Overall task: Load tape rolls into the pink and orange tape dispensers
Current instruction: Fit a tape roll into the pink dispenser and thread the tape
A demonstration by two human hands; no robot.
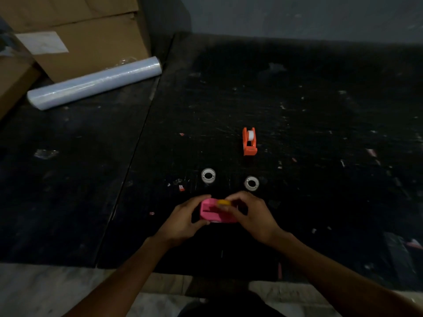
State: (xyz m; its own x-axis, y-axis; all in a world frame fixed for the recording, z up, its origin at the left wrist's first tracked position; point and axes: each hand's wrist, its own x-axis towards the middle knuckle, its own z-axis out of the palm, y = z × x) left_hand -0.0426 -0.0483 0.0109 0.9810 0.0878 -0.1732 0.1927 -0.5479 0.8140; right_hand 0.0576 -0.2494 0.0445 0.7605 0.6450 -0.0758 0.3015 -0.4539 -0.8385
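Note:
The pink tape dispenser (211,210) is held just above the black table near its front edge. My left hand (183,219) grips its left end. My right hand (249,216) pinches a small yellow piece (223,202) at the dispenser's top and partly hides its right side. Two clear tape rolls lie flat just beyond my hands, one on the left (208,175) and one on the right (251,183). Farther back stands the orange tape dispenser (249,141) with a white tape roll (250,135) seated inside it.
A long roll of clear stretch film (93,83) lies at the back left against cardboard boxes (75,30). Small scraps of paper and tape litter the scratched black table (320,133). The table's front edge runs just below my forearms, above a pale floor.

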